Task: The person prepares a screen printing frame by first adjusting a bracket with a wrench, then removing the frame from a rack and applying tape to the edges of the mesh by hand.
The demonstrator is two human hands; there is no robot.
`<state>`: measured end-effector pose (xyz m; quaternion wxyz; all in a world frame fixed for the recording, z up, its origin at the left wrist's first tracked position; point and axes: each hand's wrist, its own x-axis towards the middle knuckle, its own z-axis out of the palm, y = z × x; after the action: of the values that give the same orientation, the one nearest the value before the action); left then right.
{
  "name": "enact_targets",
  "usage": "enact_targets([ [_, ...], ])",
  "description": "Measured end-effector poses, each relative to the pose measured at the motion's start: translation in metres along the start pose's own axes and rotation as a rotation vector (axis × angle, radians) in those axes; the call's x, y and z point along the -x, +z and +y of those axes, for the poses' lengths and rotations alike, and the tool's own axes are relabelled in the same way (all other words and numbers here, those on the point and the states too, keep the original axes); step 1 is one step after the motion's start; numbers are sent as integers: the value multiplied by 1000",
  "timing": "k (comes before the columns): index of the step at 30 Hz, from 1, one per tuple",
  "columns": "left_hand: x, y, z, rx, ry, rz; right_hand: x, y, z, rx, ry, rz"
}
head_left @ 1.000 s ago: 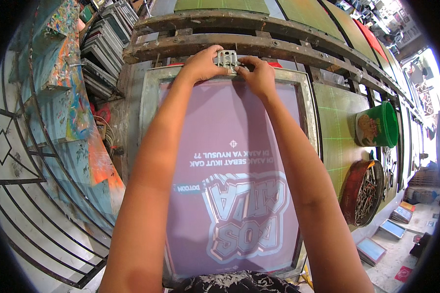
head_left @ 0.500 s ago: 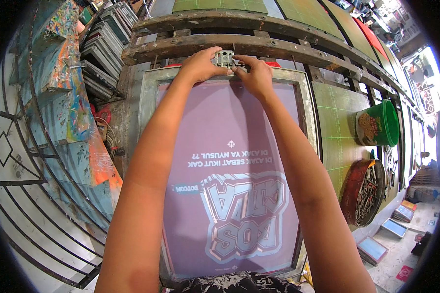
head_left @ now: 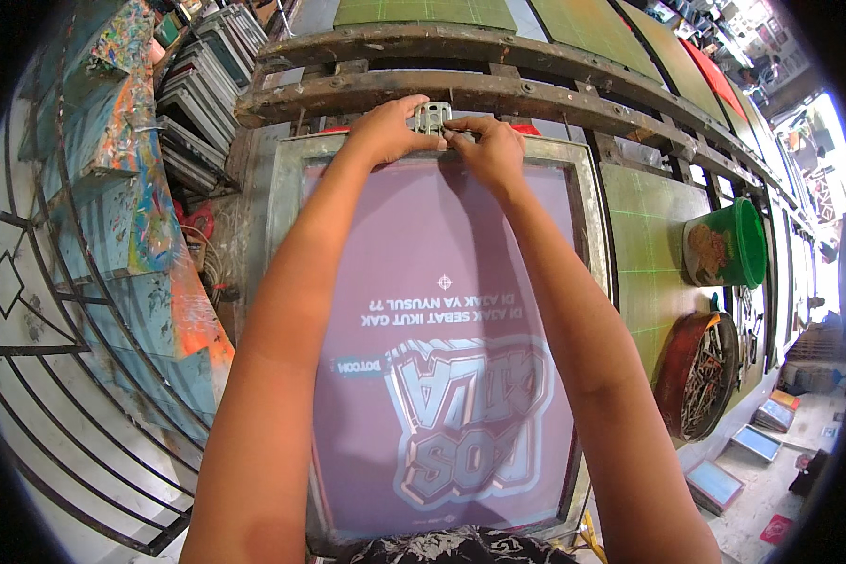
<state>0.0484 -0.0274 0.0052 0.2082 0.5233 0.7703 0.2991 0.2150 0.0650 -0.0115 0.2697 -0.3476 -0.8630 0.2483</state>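
Observation:
A printing screen (head_left: pixel 376 235) with purple mesh and a worn metal frame lies in front of me, a lettered design on the mesh. At its far edge stands a small slotted metal bracket (head_left: pixel 432 117). My left hand (head_left: pixel 390 130) is closed round the bracket's left side, thumb low and fingers at the top. My right hand (head_left: pixel 492 148) is pinched at the bracket's lower right corner, thumb and forefinger together; whatever lies between those fingertips is too small to tell. Both forearms reach over the mesh.
Beyond the bracket run wooden rails (head_left: pixel 367 89). To the right are green printing boards (head_left: pixel 644 211), a green bucket (head_left: pixel 750 242) and a round container (head_left: pixel 672 376) full of metal pieces. Stacked frames (head_left: pixel 197 85), paint-stained blue steps (head_left: pixel 113 207) and a black metal railing (head_left: pixel 94 479) are at left.
My right forefinger has come down from the bracket's upper right side, and the fingers are now pinched at its lower corner. The left hand still holds the bracket, almost unmoved.

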Motion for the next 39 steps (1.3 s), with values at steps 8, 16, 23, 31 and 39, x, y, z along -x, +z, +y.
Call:
enact_targets([
  [8,-7,4,-10,-50,16,37,-2,8,-6,-25,39,145],
  [16,-3,4,-7,-98,12,44,1,9,-7,17,23,106],
  [23,2,-1,2,-71,-10,8,1,11,-5,-1,-14,158],
  [31,4,-2,0,-98,2,34,-1,2,-17,92,133,19],
  [39,4,-1,3,-129,24,53,5,13,-4,10,-51,226],
])
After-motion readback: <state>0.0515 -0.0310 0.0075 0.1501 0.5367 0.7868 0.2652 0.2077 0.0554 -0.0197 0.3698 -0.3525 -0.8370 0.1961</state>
